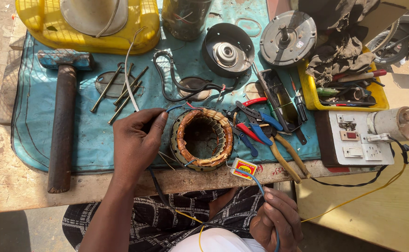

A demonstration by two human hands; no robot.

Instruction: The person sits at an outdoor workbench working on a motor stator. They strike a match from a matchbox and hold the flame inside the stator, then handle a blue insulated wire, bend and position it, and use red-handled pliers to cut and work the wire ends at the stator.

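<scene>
Worn wooden desk [8, 186], scuffed and pale, covered mostly by a wrinkled teal mat [92, 135]. Upper left of the frame: glossy yellow plastic container [141, 28]. Left side — heavy hammer [62, 126], rusty round handle, blue-painted block head, lying on the mat. Upper centre: black round motor cover [228, 49] with a shiny bearing hub; right of it a flat grey metal rotor disc [287, 37] with a stub shaft. Right edge: white switch board [358, 140], boxy, with a bulb holder beside it.

Centre: stator [203, 138] — ring of laminated steel wrapped in coppery winding coils with tan binding, sitting on the mat near the desk's front edge. Left hand [137, 140] just left of it, fingers curled, pinching a thin white wire [129, 74] that arcs upward. Right hand [277, 219] at bottom centre-right, below the desk edge, clenched around a blue wire [256, 182] leading up toward the stator. Pliers [260, 130], red and blue grips, piled right of the stator. Thin dull metal bolts [123, 91] scattered at upper left-centre.
</scene>
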